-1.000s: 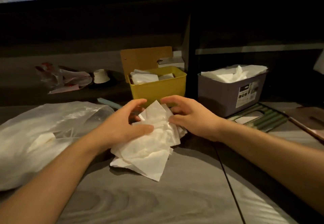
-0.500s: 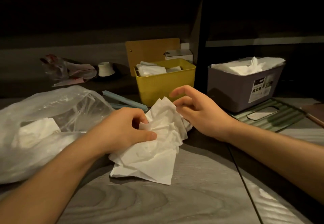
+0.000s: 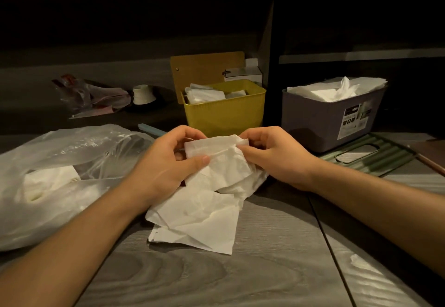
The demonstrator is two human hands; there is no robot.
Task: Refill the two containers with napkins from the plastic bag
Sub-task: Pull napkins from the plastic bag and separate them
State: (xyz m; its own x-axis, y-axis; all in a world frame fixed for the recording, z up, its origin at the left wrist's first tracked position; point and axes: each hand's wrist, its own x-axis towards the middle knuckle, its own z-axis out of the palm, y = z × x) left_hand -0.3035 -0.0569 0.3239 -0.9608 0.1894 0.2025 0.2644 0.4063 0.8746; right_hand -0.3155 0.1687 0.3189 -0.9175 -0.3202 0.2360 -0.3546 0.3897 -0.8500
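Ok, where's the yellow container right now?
The yellow container sits at centre back of the table in the head view, just behind both hands, with the grey container on its right.

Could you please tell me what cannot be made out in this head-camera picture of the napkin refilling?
- How deep the napkins lie in the yellow container: its front wall hides them.
- Label text on the grey container: too small.
- Napkin count in the plastic bag: crumpled, partly cut off by the left edge.
- Left hand and right hand fingertips: behind the napkins.

Plastic bag [image 3: 48,174] cut off at left edge
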